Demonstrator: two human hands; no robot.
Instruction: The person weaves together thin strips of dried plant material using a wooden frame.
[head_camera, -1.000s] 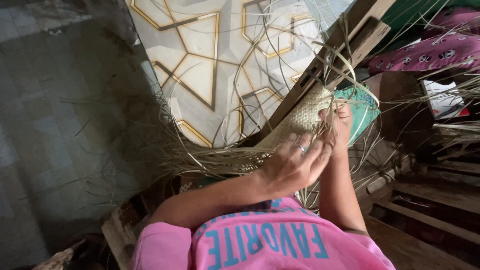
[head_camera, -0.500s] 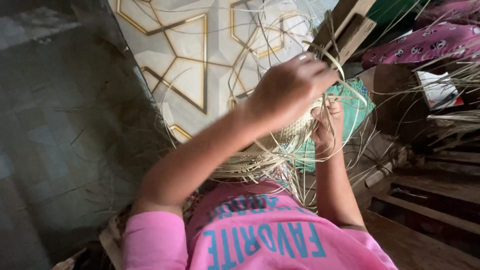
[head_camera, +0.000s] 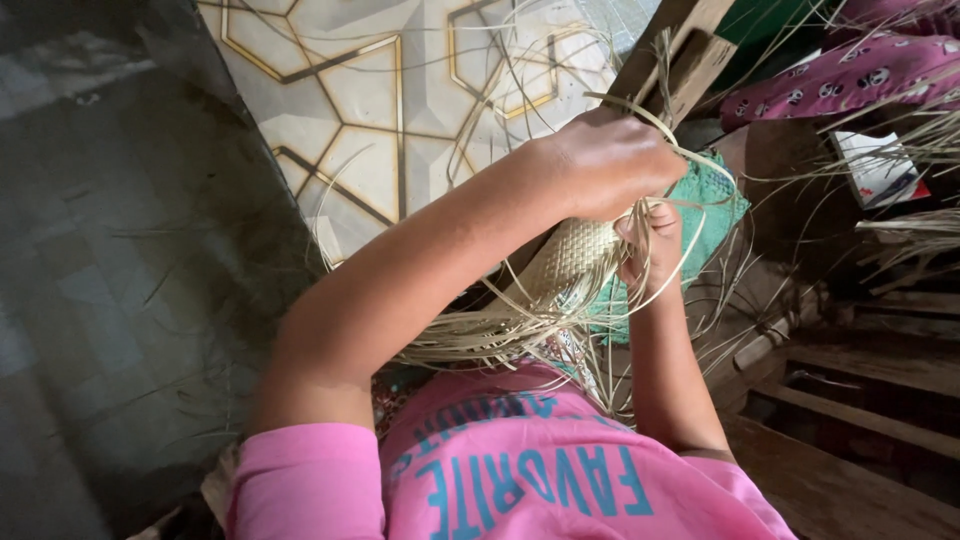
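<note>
Between the two hands sits the woven straw piece (head_camera: 575, 262), long axis slanting up-right from the lap. Left hand (head_camera: 612, 160) is fisted around loose strands (head_camera: 690, 215) just above it (closer one), right hand (head_camera: 652, 245) pinching its right edge.

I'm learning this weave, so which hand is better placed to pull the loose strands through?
Probably left: the left hand is closed on the loose strands above the woven strip; the right hand rests against it.
</note>
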